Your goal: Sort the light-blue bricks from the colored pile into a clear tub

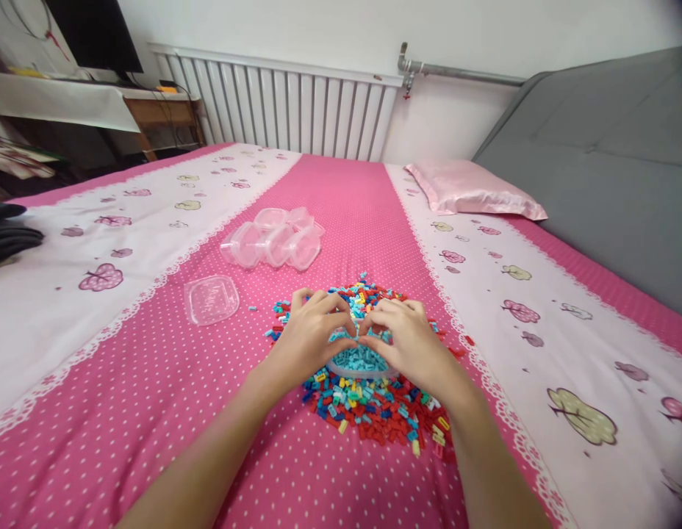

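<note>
1. turquoise bricks (360, 358) lie inside a clear tub (363, 374), which we find in the midst of a loose pile (385, 422) of red, blue, yellow, green and white pieces. we cannot tell whether its base rests on the pile or on the sheet (153, 397).
2. our left hand (316, 323) hovers at the tub's left side, fingers curled, with the index and thumb tips close together above the turquoise bricks. we cannot tell whether a piece is pinched there.
3. our right hand (407, 330) mirrors it from the right, its fingers bent and its thumb pointing in towards the left thumb. the two sets of fingertips nearly meet over the tub; again we cannot tell if anything is gripped.
4. left of the pile we see a clear lid (212, 300) lying flat, and beyond it a cluster of clear boxes (272, 239), set close against one another.
5. the sheet is pink with white dots, flanked by pale bands of printed trees. at the far right we have a pink pillow (476, 189) near a grey headboard (594, 162).
6. past the bed's far edge stand a white radiator (280, 106) and, to its left, a desk (98, 106) with a black monitor (95, 37).
</note>
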`<state>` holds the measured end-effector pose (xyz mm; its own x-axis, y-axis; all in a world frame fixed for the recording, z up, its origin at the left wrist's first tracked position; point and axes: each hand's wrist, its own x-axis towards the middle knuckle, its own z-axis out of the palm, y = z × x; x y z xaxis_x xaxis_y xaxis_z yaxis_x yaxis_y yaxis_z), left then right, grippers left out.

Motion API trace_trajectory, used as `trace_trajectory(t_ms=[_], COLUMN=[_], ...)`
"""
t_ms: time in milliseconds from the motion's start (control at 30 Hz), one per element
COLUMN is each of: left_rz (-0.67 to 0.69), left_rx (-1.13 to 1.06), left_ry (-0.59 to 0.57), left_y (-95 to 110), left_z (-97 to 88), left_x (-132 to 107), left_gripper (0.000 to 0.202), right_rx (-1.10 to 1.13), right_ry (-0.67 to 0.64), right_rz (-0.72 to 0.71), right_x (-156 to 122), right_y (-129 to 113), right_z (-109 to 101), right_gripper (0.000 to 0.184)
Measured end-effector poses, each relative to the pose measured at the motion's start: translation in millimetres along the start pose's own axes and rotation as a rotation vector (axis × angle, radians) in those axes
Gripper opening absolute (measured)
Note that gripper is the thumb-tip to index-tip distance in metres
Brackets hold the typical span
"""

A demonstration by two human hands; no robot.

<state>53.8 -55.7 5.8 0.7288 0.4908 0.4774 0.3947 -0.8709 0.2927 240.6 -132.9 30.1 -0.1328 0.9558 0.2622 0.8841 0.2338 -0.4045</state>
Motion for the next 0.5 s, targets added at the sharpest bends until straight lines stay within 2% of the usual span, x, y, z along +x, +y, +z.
trace_trajectory(t_ms=[500], left_rz=[0.011], left_rx=[-0.039], left_ry=[0.006], left_y=[4.3], left_z=[-2.5], left_x=[0.1], left_gripper=[0.007], right_rx=[0.177], right_ry=[0.011], right_rz=[0.027], right_x=[-0.1], right_y=[-3.6], right_z=[-5.9], right_gripper=[0.014])
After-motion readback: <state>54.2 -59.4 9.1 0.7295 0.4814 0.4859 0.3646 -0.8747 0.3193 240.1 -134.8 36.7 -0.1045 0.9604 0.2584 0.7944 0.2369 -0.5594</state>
